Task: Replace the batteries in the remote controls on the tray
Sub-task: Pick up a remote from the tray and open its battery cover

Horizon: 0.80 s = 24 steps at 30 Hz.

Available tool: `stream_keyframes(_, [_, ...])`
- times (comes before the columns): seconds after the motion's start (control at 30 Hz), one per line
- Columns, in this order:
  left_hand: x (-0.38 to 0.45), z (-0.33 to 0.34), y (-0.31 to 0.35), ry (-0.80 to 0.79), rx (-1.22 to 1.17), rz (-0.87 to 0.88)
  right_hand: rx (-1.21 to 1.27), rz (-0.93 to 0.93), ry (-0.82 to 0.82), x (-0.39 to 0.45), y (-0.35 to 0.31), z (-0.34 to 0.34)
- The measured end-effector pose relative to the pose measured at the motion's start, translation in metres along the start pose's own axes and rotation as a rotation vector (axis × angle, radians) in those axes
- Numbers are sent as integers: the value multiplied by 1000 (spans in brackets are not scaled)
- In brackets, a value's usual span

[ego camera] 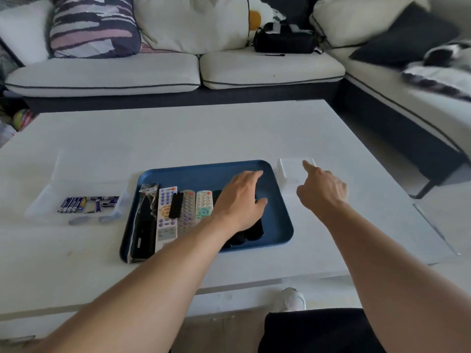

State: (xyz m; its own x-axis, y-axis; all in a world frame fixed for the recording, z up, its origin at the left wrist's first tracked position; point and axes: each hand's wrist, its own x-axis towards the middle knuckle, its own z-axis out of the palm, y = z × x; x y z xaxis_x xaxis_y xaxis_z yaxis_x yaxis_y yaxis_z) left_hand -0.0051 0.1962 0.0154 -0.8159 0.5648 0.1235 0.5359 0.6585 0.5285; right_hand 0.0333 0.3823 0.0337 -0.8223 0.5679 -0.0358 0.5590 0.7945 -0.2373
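The left hand (240, 197) is lying flat, fingers relaxed, over black plastic remotes (251, 231) at three o'clock in the blue rectangular tray (277, 215); the right hand (322, 191) is hovering loosely curled, forefinger extended.

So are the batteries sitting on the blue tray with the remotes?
No, the batteries lie on the table, left of the blue tray.

Black bag (284, 40) on sofa (153, 72); striped cushion (94, 26) left.
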Motion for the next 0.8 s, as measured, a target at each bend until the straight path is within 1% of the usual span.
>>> stream_keyframes(0.07, [11,8,10,-26,-31,3,-19,-16,-3,0,11,8])
stream_keyframes(0.2, [29,24,28,-83,-143,-51,-47,-83,106,1,24,20])
stream_keyframes(0.33, [47,38,42,-87,-197,-86,-84,-153,143,4,37,23])
stream_keyframes(0.43, [58,51,45,-122,-164,-89,-105,-280,224,0,50,29])
stream_keyframes(0.53, [62,61,40,-222,-97,-116,-36,-462,388,-1,70,36])
stream_keyframes(0.6, [63,65,38,-284,-109,-127,-2,-553,462,-1,87,38])
stream_keyframes(0.67, [66,68,38,-314,-124,-126,13,-584,480,-2,99,38])
stream_keyframes(0.8, [69,76,39,-293,-116,-123,36,-621,553,-1,110,40])
